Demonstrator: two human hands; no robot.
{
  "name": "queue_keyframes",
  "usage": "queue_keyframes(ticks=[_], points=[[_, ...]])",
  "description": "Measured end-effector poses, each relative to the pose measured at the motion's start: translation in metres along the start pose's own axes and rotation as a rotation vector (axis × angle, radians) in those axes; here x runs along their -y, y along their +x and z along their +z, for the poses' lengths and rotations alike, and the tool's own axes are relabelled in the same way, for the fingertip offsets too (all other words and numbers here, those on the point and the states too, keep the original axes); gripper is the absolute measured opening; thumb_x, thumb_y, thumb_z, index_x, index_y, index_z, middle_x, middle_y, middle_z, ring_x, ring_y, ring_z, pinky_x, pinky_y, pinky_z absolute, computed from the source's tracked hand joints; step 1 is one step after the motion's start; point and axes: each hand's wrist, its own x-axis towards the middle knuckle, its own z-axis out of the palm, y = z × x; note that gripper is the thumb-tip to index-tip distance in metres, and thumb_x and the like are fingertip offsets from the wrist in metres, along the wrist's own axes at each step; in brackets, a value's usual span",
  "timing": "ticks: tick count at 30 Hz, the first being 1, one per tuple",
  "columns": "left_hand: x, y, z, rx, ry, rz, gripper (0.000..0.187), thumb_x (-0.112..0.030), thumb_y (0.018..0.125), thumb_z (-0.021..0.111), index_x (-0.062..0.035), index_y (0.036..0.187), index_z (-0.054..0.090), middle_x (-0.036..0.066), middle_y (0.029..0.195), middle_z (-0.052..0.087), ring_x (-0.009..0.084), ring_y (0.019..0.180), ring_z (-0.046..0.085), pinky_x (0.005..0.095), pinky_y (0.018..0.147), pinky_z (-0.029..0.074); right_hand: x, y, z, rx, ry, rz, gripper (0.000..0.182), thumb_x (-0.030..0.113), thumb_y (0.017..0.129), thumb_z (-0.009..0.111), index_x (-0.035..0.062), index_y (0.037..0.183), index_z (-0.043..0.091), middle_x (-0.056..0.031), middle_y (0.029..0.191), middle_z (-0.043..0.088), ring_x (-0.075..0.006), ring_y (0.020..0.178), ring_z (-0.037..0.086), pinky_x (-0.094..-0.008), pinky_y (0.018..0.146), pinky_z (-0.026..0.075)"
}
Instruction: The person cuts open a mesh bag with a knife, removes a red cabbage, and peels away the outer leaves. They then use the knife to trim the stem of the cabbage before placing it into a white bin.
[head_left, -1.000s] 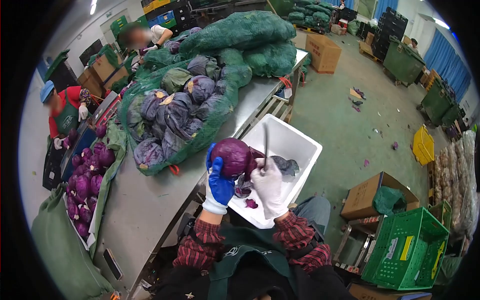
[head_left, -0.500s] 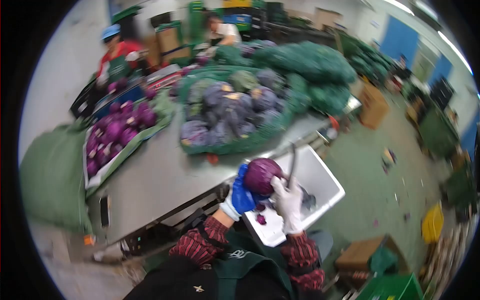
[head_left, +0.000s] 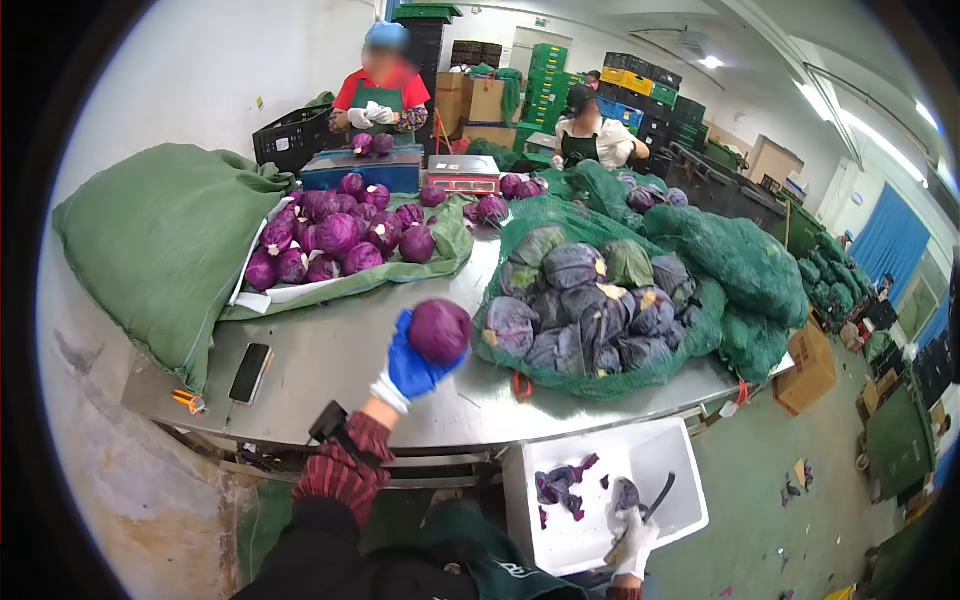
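Observation:
My left hand [head_left: 420, 368], in a blue glove, is closed around a trimmed red cabbage [head_left: 440, 330] above the steel table [head_left: 330, 385]. In a white glove, my right hand [head_left: 635, 542] grips a knife [head_left: 661, 494] with a dark, narrow blade over the white foam box [head_left: 690, 508]. Purple leaf scraps [head_left: 562, 487] lie in that box, and a greyish outer leaf [head_left: 627, 494] is close to my right fingers. Trimmed red cabbages [head_left: 337, 234] are heaped on a green sack at the back left. Untrimmed cabbages [head_left: 575, 266] fill an open green net bag [head_left: 520, 225] on the right.
A phone [head_left: 250, 374] and an orange-handled tool [head_left: 188, 402] lie near the table's left edge. A full green sack [head_left: 170, 255] leans at the left. Two co-workers stand across the table, beside scales [head_left: 463, 175]. A cardboard box [head_left: 805, 368] sits on the floor at right.
My hands have parted. The left has carried the red cabbage leftward over the table, while the right has lowered with the knife into the box area. My view has swung left and up.

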Motion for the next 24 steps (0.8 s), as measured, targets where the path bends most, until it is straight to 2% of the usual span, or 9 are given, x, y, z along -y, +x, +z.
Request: queue_keyframes(ticks=[4,7,11,14,19,20,21,22,24], points=[[-0.137,0.091,-0.031,-0.069,0.112,0.291,0.055,-0.054,0.086,0.056,-0.0219,0.130,0.048,0.008,0.130,0.053,0.0311,0.113,0.055,0.0532,0.095,0.046,-0.047,0.008,-0.004,0.091,-0.151,0.250,0.019,0.016,0.090,0.055,0.0002,0.082,0.060,-0.0079,0.064,0.061,-0.0158,0.039,0.051,-0.0285,0.034,0.039],[-0.211,0.147,-0.039,-0.071,0.180,0.580,0.047,-0.047,0.088,0.057,-0.0232,0.128,0.050,0.009,0.123,0.056,0.0305,0.111,0.056,0.0492,0.097,0.045,-0.008,-0.028,0.024,0.068,-0.148,0.285,0.014,0.019,0.081,0.062,0.0094,0.072,0.059,0.0033,0.047,0.040,-0.0099,0.033,0.036,-0.0258,0.032,0.024],[-0.203,0.142,-0.032,-0.228,0.186,0.649,0.049,-0.047,0.092,0.050,-0.0160,0.130,0.047,0.013,0.130,0.051,0.0310,0.120,0.049,0.0479,0.102,0.039,-0.030,-0.030,0.028,0.133,-0.180,0.314,0.013,0.019,0.080,0.062,0.0103,0.071,0.061,0.0020,0.046,0.041,-0.0102,0.033,0.036,-0.0255,0.031,0.024],[-0.150,0.100,-0.056,0.336,0.398,0.182,0.046,-0.040,0.099,0.039,-0.0107,0.132,0.048,0.013,0.130,0.054,0.0284,0.117,0.053,0.0485,0.100,0.040,-0.037,-0.033,0.020,0.187,-0.151,0.272,0.016,0.019,0.080,0.063,0.0102,0.067,0.059,0.0019,0.045,0.040,-0.0103,0.033,0.036,-0.0253,0.032,0.024],[-0.008,-0.086,-0.010,0.700,1.301,-0.722,0.043,-0.028,0.098,0.044,0.0030,0.127,0.052,0.014,0.123,0.058,0.0233,0.110,0.057,0.0393,0.092,0.050,-0.048,-0.040,-0.015,0.102,-0.189,0.383,0.019,0.016,0.078,0.064,0.0107,0.063,0.052,0.0021,0.046,0.041,-0.0107,0.033,0.035,-0.0270,0.031,0.024],[0.006,-0.112,-0.045,0.583,1.077,-1.014,0.038,-0.020,0.096,0.049,0.0012,0.127,0.053,0.013,0.125,0.057,0.0222,0.112,0.056,0.0361,0.092,0.049,-0.035,-0.052,-0.027,0.161,-0.205,0.330,0.020,0.017,0.079,0.064,0.0096,0.065,0.052,0.0014,0.049,0.043,-0.0106,0.034,0.036,-0.0277,0.030,0.024],[0.011,-0.150,-0.056,0.450,1.179,-1.081,0.035,-0.020,0.097,0.049,-0.0008,0.126,0.055,0.011,0.123,0.058,0.0199,0.110,0.056,0.0344,0.091,0.049,-0.038,-0.053,-0.038,0.147,-0.187,0.320,0.020,0.017,0.080,0.064,0.0090,0.067,0.052,0.0009,0.050,0.044,-0.0104,0.034,0.037,-0.0276,0.029,0.024],[0.008,-0.182,-0.121,0.981,1.639,-0.615,0.040,-0.029,0.098,0.048,-0.0024,0.126,0.055,0.006,0.122,0.058,0.0162,0.106,0.057,0.0322,0.089,0.048,-0.043,-0.055,-0.049,0.132,-0.170,0.313,0.020,0.017,0.081,0.064,0.0085,0.068,0.051,0.0005,0.051,0.045,-0.0101,0.034,0.038,-0.0274,0.029,0.024],[0.015,-0.261,-0.134,-0.234,1.516,-1.125,0.046,-0.041,0.093,0.053,-0.0104,0.128,0.056,0.001,0.111,0.062,0.0116,0.094,0.058,0.0311,0.076,0.051,-0.002,-0.078,-0.069,0.076,-0.102,0.279,0.013,0.015,0.083,0.063,0.0058,0.078,0.055,-0.0007,0.055,0.048,-0.0096,0.038,0.041,-0.0237,0.033,0.030]])
